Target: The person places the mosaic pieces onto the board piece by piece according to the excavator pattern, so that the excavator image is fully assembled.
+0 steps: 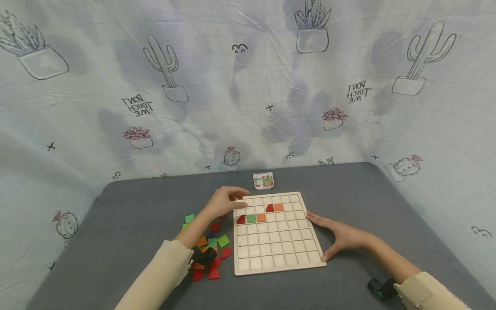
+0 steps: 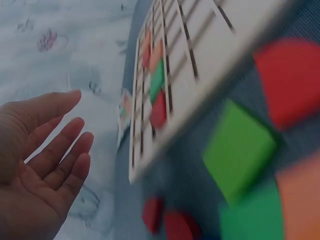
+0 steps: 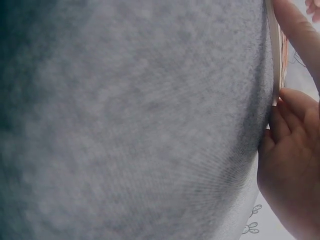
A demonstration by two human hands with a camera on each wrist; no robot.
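A pale wooden grid board [image 1: 274, 237] lay flat on the grey tabletop [image 1: 333, 185], the right hand [image 1: 345, 236] touching its right edge with thumb and fingers spread, the left hand [image 1: 228, 201] near its far left corner. Its cells held a curved red piece [image 1: 269, 209] beside an orange square [image 1: 279, 207] and, one row nearer, another curved red piece [image 1: 241, 220], a green square [image 1: 251, 218] and a second orange square [image 1: 261, 218]. Loose coloured pieces [image 1: 212, 242] lay scattered left of it.

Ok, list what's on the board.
Two red pieces, a green piece, two orange pieces. Cells beneath are hidden; in head view, the left hand partly covers the board's far-left corner.
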